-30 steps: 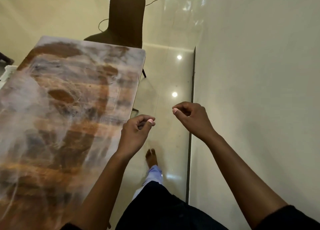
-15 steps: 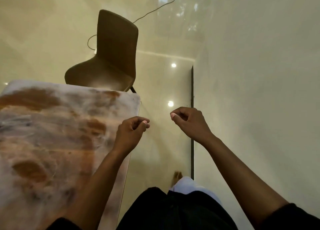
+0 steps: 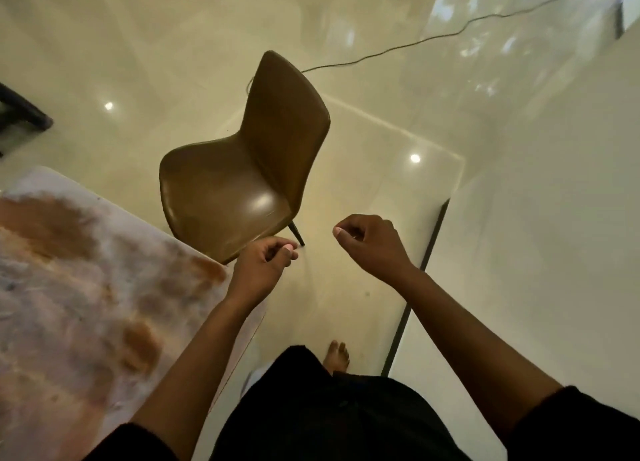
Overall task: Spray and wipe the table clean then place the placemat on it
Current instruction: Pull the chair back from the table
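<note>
No writing or label shows anywhere. The glossy cream tiled floor lies open between the wall on the right and the one brown-and-white marbled stone surface at lower left, whose rounded far corner sits just beside one brown leather chair. One thin cable trails across the floor behind it. Two hands: the left hand and right hand, both loosely curled, holding nothing, hover over the floor past the surface's right edge. One bare foot shows below.

Brown chair on glossy cream floor (ceiling lights reflected).
</note>
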A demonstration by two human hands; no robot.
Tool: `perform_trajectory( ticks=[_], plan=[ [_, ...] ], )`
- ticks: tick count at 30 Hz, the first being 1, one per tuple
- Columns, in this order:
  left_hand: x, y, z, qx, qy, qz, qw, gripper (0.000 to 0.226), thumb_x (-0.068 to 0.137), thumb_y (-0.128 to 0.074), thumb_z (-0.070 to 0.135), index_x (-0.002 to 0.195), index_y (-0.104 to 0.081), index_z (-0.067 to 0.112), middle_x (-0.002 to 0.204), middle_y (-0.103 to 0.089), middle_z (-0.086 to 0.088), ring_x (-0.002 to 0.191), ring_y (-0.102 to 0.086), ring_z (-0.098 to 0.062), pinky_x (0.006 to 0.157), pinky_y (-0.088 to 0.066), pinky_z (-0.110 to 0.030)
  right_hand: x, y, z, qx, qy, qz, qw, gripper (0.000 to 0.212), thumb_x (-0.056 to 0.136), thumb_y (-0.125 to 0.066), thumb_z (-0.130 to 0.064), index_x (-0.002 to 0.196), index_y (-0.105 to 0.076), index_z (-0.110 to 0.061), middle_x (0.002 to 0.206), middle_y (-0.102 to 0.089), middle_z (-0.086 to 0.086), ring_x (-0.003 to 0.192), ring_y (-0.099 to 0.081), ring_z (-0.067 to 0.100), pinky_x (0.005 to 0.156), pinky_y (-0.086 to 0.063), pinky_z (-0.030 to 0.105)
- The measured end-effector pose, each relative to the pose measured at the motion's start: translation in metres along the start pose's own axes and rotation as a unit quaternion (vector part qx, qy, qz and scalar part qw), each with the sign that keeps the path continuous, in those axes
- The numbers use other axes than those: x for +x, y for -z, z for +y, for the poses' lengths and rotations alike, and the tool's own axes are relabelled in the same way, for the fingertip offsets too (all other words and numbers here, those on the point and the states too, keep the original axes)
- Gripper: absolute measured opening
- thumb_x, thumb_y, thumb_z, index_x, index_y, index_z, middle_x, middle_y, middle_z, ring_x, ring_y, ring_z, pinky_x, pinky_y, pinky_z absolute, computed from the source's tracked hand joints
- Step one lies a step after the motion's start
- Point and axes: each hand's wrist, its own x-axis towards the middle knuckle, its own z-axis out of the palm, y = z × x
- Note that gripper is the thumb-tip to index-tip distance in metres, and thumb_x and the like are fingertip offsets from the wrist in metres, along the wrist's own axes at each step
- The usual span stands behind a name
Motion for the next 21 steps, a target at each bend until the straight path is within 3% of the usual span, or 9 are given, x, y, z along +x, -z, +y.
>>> perform_trajectory(
  ticks=[4,10,12,15,18,21],
  plan=[
    [0.065,-0.017,0.031,-0.033,0.014,0.042,0.998,0.02,0.107,-0.06,0.018,0.113,-0.079,0.017,0.099,-0.081,0.002,0.093,-0.077,-0.012,0.081,-0.058,-0.027,0.092,0.03,-0.001,-0.037,0.048,-0.039,0.997,0.015,0.096,-0.065,-0.037,0.096,-0.077,-0.028,0.089,-0.074,-0.015,0.083,-0.066,0.002,0.076,-0.055,0.03],
    [0.18,-0.023,0.057,-0.077,0.026,0.089,0.993,0.017,0.106,-0.062,0.01,0.109,-0.079,0.012,0.1,-0.081,-0.006,0.094,-0.077,-0.015,0.092,-0.064,-0.036,0.228,0.037,-0.007,-0.079,0.114,-0.063,0.988,0.018,0.098,-0.063,-0.037,0.096,-0.076,-0.025,0.083,-0.071,-0.014,0.073,-0.061,-0.001,0.063,-0.042,0.023],
    [0.221,-0.021,0.062,-0.061,0.038,0.103,0.992,0.017,0.106,-0.063,0.016,0.111,-0.079,0.016,0.102,-0.081,-0.002,0.098,-0.076,-0.013,0.091,-0.062,-0.035,0.276,0.031,-0.012,-0.092,0.132,-0.075,0.984,0.018,0.098,-0.064,-0.037,0.1,-0.077,-0.025,0.089,-0.073,-0.013,0.078,-0.064,0.001,0.066,-0.049,0.024],
    [0.277,-0.02,0.062,-0.056,0.071,0.097,0.991,0.016,0.106,-0.063,0.027,0.11,-0.079,0.025,0.105,-0.08,0.005,0.103,-0.074,-0.014,0.096,-0.062,-0.044,0.342,0.019,-0.018,-0.128,0.143,-0.12,0.974,0.019,0.098,-0.063,-0.037,0.102,-0.076,-0.024,0.095,-0.075,-0.01,0.084,-0.068,0.007,0.072,-0.057,0.028],
    [0.33,-0.027,0.065,-0.025,0.133,0.069,0.988,0.021,0.106,-0.061,0.034,0.118,-0.077,0.027,0.116,-0.077,0.006,0.108,-0.07,-0.016,0.1,-0.06,-0.047,0.402,0.007,-0.021,-0.207,0.162,-0.195,0.945,0.019,0.099,-0.06,-0.037,0.101,-0.073,-0.023,0.094,-0.071,-0.007,0.083,-0.066,0.012,0.068,-0.053,0.028],
    [0.374,-0.037,0.073,0.011,0.176,0.035,0.984,0.031,0.107,-0.057,0.037,0.132,-0.072,0.029,0.132,-0.074,0.001,0.118,-0.068,-0.024,0.105,-0.057,-0.046,0.456,0.001,-0.024,-0.305,0.248,-0.233,0.889,0.019,0.099,-0.058,-0.033,0.097,-0.07,-0.019,0.091,-0.067,-0.002,0.089,-0.063,0.02,0.072,-0.047,0.031]
  ],
)
